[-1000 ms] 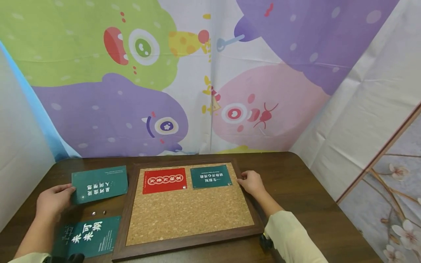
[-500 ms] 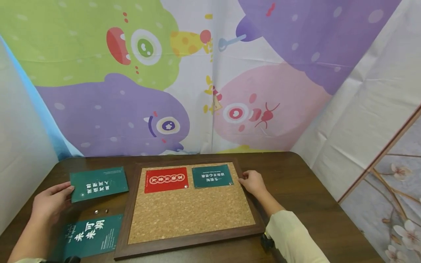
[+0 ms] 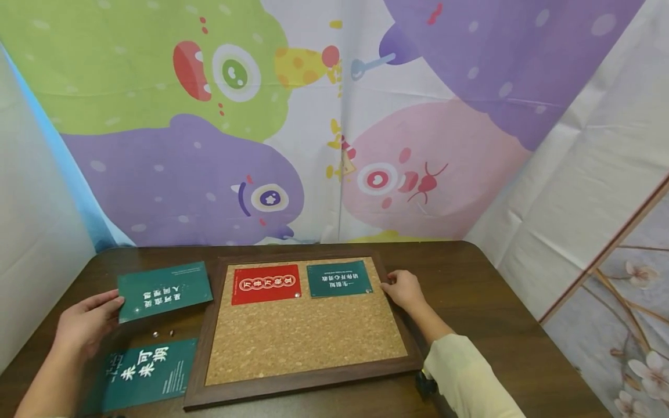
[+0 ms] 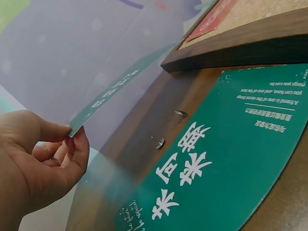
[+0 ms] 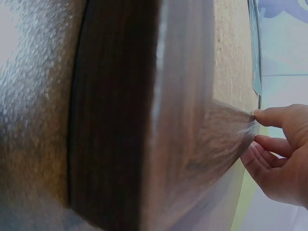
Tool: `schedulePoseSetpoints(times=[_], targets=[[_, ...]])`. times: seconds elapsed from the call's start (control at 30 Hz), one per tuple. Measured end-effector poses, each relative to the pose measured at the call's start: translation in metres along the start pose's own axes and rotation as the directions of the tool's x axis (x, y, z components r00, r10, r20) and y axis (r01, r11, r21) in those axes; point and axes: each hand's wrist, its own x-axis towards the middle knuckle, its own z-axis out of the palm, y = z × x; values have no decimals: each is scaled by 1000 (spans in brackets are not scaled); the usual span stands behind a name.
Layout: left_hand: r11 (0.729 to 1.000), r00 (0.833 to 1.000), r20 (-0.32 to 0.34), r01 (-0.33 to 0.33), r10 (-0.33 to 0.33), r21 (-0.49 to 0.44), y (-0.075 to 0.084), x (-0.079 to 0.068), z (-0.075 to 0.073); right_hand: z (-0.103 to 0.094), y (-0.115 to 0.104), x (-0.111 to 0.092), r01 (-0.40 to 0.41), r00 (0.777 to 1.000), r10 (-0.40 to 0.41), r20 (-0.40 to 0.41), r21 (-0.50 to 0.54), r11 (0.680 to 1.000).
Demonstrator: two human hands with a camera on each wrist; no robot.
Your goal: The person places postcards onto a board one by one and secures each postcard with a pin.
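Observation:
My left hand (image 3: 89, 322) pinches the left edge of a green card (image 3: 164, 290) with white lettering. In the left wrist view that card (image 4: 115, 89) is raised above the table, gripped between thumb and fingers. A framed cork board (image 3: 308, 342) lies to its right. Pinned along the board's far side are a red card (image 3: 266, 283) and a smaller green card (image 3: 338, 278). My right hand (image 3: 407, 288) grips the right side of the wooden frame (image 5: 207, 134), thumb on top and fingers at the outer edge.
Another green card (image 3: 151, 374) lies flat on the table (image 3: 481, 325), left of the board. Between the two left cards lie two pushpins, one silver pin (image 4: 159, 143) and another thumbtack (image 4: 180, 113). A patterned curtain (image 3: 324, 116) hangs behind the table.
The green card in my left hand has shifted slightly in the head view and now reaches closer to the frame's left side. My right hand stays on the frame.

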Motion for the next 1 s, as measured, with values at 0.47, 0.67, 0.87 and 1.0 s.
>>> schedulePoseSetpoints(times=[0.47, 0.67, 0.87, 1.0], targets=[[999, 999, 37, -6, 5, 39, 3, -11, 8, -1, -2, -1, 6, 1000, -6, -10, -8, 1000], [999, 998, 65, -9, 6, 53, -1, -10, 11, -1, -3, -2, 2, 1000, -2, -7, -2, 1000], [997, 996, 84, -34, 28, 67, 0, -14, 15, 0, -1, -1, 1, 1000, -1, -8, -6, 1000], [996, 995, 92, -52, 45, 76, 0, -17, 16, 1, -1, 0, -2, 1000, 2, -6, -13, 1000]])
